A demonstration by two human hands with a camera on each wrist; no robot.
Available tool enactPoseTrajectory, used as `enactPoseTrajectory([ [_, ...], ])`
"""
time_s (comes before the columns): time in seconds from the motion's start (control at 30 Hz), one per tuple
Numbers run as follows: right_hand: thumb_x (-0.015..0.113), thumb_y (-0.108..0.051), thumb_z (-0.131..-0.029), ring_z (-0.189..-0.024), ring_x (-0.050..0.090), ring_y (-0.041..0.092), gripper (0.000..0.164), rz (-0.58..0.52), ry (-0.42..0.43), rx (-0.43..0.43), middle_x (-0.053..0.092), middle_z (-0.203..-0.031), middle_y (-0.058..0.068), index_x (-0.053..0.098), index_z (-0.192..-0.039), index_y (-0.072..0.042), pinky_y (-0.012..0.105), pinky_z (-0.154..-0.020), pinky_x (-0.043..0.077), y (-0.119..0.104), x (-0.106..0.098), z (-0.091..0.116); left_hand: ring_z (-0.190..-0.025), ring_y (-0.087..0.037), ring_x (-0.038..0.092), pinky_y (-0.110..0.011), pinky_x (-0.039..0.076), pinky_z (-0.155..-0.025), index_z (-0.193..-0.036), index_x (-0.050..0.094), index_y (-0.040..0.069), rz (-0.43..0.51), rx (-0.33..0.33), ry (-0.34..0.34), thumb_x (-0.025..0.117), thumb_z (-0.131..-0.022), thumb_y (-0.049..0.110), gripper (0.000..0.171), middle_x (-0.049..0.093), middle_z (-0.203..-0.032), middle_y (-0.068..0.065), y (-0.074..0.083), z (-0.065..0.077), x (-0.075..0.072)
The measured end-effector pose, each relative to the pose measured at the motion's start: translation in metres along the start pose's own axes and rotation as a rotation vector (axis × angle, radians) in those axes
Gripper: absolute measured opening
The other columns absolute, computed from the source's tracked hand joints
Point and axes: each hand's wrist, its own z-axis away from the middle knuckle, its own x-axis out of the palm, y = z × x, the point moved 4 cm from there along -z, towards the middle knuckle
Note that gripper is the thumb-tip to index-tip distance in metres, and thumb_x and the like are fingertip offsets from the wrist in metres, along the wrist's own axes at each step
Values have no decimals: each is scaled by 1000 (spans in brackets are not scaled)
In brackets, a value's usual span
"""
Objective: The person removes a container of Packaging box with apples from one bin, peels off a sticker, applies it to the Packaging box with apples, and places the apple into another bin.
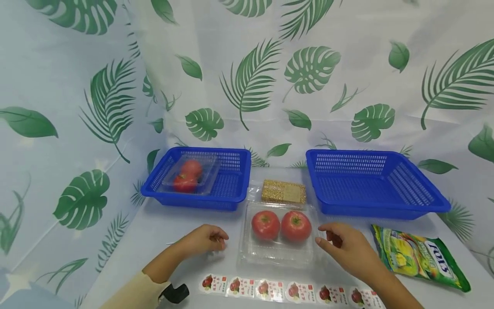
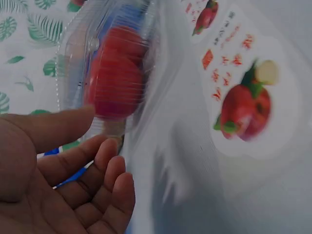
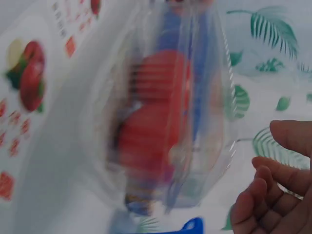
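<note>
- Left hand: fingers loosely bent, thumb apart, left of the clear box
- Right hand: fingers likewise, just right of it
- Two red fruits inside the box

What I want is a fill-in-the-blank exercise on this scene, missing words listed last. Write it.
Between the left hand and the right hand, a clear box holds ____ red fruits.
Both baskets are ____ in colour.
The snack bag lies nearer the ____ hand.
Another clear box sits in the basket on the ____.
Missing words: two; blue; right; left.
</note>
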Motion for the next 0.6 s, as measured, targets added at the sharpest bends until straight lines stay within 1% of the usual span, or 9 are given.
enactPoseTrajectory([
  [0.1, 77, -24, -85, -64, 44, 2, 16, 69, 91, -173, 46, -76, -17, 68, -98, -18, 21, -53, 41, -23, 5, 4, -81, -14, 58, -27, 50, -68, -104, 70, 4, -136, 16, -29, 77, -84, 16, 24, 64, -87, 4, 1, 15, 1],
  [0.13, 78, -21, -84, -63, 44, 0, 15, 74, 113, -228, 45, -77, -19, 66, -94, -20, 20, -52, 42, -29, 8, 7, -81, -14, 58, -27, 50, -69, -103, 71, 7, -178, 17, -35, 79, -82, 18, 25, 64, -87, 6, 1, 20, 3],
  [0.23, 79, -15, -81, -64, 44, -4, 23, 34, 135, -373, 44, -77, -22, 59, -87, -25, 16, -51, 42, -45, 20, 12, -82, -9, 57, -27, 49, -71, -100, 72, 13, -299, -1, -61, 84, -77, 26, 29, 63, -88, 12, -3, 32, 11],
  [0.3, 79, -14, -82, -66, 48, -4, 23, -8, 122, -460, 50, -81, -21, 61, -90, -25, 14, -52, 43, -53, 29, 14, -83, -6, 55, -27, 49, -74, -100, 72, 16, -382, -1, -84, 87, -72, 31, 35, 61, -90, 16, -5, 38, 16],
  [0.37, 78, -14, -83, -68, 51, -4, 21, -42, 108, -524, 55, -84, -18, 64, -96, -23, 10, -54, 44, -60, 37, 13, -86, -3, 53, -27, 49, -78, -103, 72, 20, -466, 8, -117, 88, -68, 36, 42, 57, -94, 18, -6, 42, 22],
  [0.43, 77, -14, -84, -70, 53, -3, 22, -59, 110, -569, 59, -87, -16, 66, -101, -20, 8, -57, 44, -64, 44, 12, -91, -2, 51, -28, 49, -83, -109, 70, 24, -516, 18, -141, 89, -65, 38, 50, 52, -99, 19, -6, 45, 28],
  [0.5, 77, -13, -84, -72, 56, -1, 23, -76, 116, -599, 61, -89, -15, 67, -104, -19, 7, -59, 43, -67, 49, 10, -92, -1, 49, -28, 49, -83, -113, 69, 26, -541, 24, -149, 89, -64, 38, 54, 49, -102, 18, -5, 47, 33],
  [0.6, 77, -13, -84, -74, 57, 2, 24, -90, 122, -621, 61, -90, -14, 67, -105, -20, 8, -59, 44, -69, 53, 8, -89, 0, 47, -26, 48, -81, -110, 68, 26, -557, 37, -133, 89, -66, 35, 49, 46, -102, 19, -2, 49, 36],
])
